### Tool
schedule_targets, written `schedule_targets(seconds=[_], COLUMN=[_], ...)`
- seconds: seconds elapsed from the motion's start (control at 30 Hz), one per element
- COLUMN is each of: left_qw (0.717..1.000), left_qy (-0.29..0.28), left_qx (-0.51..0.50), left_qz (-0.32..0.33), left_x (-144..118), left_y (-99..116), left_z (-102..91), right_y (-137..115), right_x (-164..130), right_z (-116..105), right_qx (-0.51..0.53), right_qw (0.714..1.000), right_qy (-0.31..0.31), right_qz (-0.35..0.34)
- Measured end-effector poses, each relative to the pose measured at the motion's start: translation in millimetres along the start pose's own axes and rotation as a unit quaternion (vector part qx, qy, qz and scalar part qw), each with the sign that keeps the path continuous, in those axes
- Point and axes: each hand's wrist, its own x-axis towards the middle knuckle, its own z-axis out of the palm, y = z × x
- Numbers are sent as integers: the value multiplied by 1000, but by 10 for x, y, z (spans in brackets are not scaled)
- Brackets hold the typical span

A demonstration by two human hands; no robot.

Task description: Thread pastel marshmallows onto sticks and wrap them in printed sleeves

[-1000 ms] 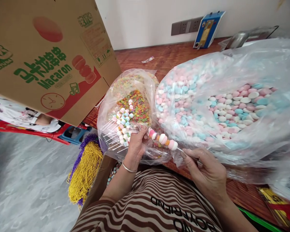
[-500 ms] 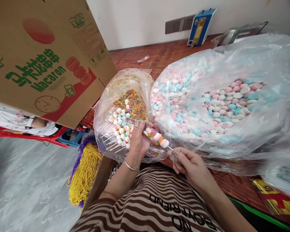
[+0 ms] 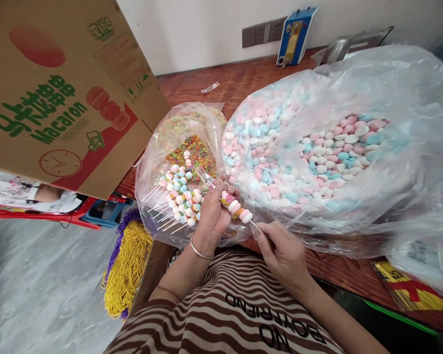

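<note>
- Pinching the bare end of a thin skewer (image 3: 239, 212), the right hand (image 3: 282, 255) has its thumb and forefinger closed on the stick just below the last sweet.
- Along that skewer sit pink, white and orange candy pieces, running up and to the left toward the left hand (image 3: 211, 219).
- That left hand is curled shut around the far end of the skewer and around a bunch of finished skewers (image 3: 179, 194), whose bare sticks fan out to the left; a thin bracelet (image 3: 199, 251) circles the wrist.
- Both hands hold the skewer in the air just in front of the person's striped shirt (image 3: 225, 314), over the near edge of the wooden table (image 3: 243, 83).
- Just behind the left hand lies an open clear bag of small multicoloured ring candies (image 3: 192, 150).
- To its right, touching it, a much larger clear bag of pink, blue and white sweets (image 3: 317, 147) spreads across the table.
- A tilted cardboard box printed "Macaron" (image 3: 59, 93) fills the upper left.
- Strings of gold and purple beads (image 3: 127, 265) hang down at the lower left, beside the person's knee.
</note>
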Motion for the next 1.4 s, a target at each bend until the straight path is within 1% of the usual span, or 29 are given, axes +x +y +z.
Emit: schedule_targets(seconds=[0.07,0.13,0.17,0.2,0.23,0.27,0.3,0.33,0.37,0.4,0.43,0.47,0.5,0.53,0.57,0.67,0.7,0.73,0.77,0.83,0.9,0.93,1.0,1.03,1.1,1.17,1.2,1.3,1.4], left_qw=[1000,1000,1000,1000,999,999,998,998,997,997,996,996,995,995,994,996,997,997,997,997,997,997,995,994,990,987,986,985,986], left_qy=[-17,-19,-18,-19,-24,-34,-46,-57,-64,-67,-69,-71,-74,-78,-79,-57,-45,-35,-28,-16,-8,-7,-20,-34,-67,-99,-113,-150,-146], left_qx=[-4,-3,-4,-8,-14,-20,-25,-24,-18,-10,-2,2,3,0,-3,0,4,7,9,16,22,21,11,7,17,41,50,64,85], left_qz=[9,2,-4,-12,-19,-24,-29,-34,-38,-42,-48,-54,-60,-65,-69,-70,-69,-68,-68,-68,-72,-77,-93,-104,-123,-123,-114,-63,1], left_x=[-8,-13,-14,-13,-11,-10,-9,-10,-12,-16,-21,-27,-32,-36,-39,-48,-54,-61,-70,-93,-116,-126,-137,-139,-136,-128,-122,-84,-7], left_y=[-43,-89,-111,-132,-150,-166,-178,-188,-196,-201,-206,-209,-212,-214,-216,-214,-212,-212,-213,-229,-263,-284,-324,-338,-344,-317,-291,-169,-16], left_z=[13,18,16,13,9,5,3,2,5,10,17,25,34,42,50,82,97,114,134,173,201,207,199,185,143,93,70,23,17], right_y=[3,-9,-18,-28,-36,-43,-47,-50,-50,-49,-47,-43,-38,-31,-22,13,25,36,45,56,64,69,88,103,139,175,188,203,188], right_x=[6,18,27,38,52,68,84,100,113,124,130,131,128,121,112,89,85,83,84,89,95,97,93,87,67,46,38,37,54], right_z=[4,2,-1,-3,-3,-1,6,17,31,49,67,83,97,105,107,83,71,61,53,48,57,66,90,104,134,155,160,150,125], right_qx=[-72,-75,-41,19,102,198,295,383,454,504,535,550,552,541,516,349,276,207,147,61,29,43,138,212,351,434,454,479,482], right_qw=[996,996,999,998,986,957,911,855,799,753,721,706,707,723,754,893,932,960,978,993,996,995,978,956,894,845,832,814,809], right_qy=[15,16,8,-7,-23,-42,-60,-77,-90,-99,-103,-104,-97,-84,-69,-21,-8,2,12,35,44,41,18,7,-1,8,13,20,12], right_qz=[-42,-32,3,59,130,208,281,342,384,411,427,434,431,421,400,283,236,191,151,91,67,79,154,202,280,313,319,329,335])
